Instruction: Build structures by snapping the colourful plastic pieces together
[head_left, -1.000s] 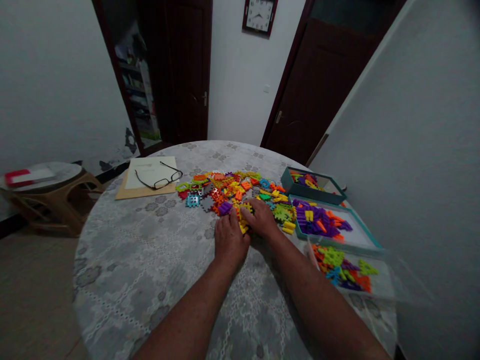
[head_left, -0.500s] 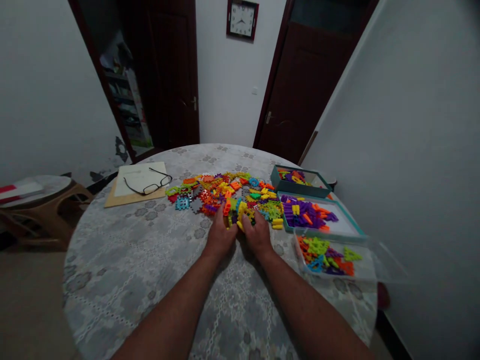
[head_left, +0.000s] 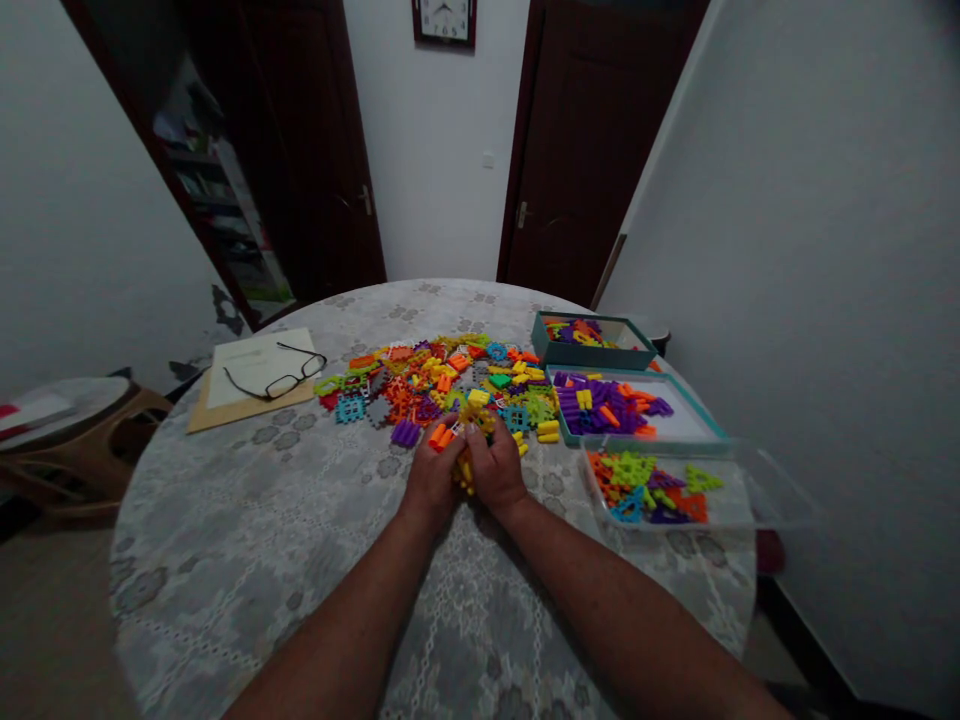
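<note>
Fingers [head_left: 482, 452] grip yellow pieces [head_left: 466, 474] — partly covered, hard to count.

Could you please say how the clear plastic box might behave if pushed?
The clear plastic box would probably slide rather than roll, given its flat, boxy shape. Its loosely heaped colourful pieces may shift about inside. It looks thin-walled and see-through, so it might flex a little.
</note>
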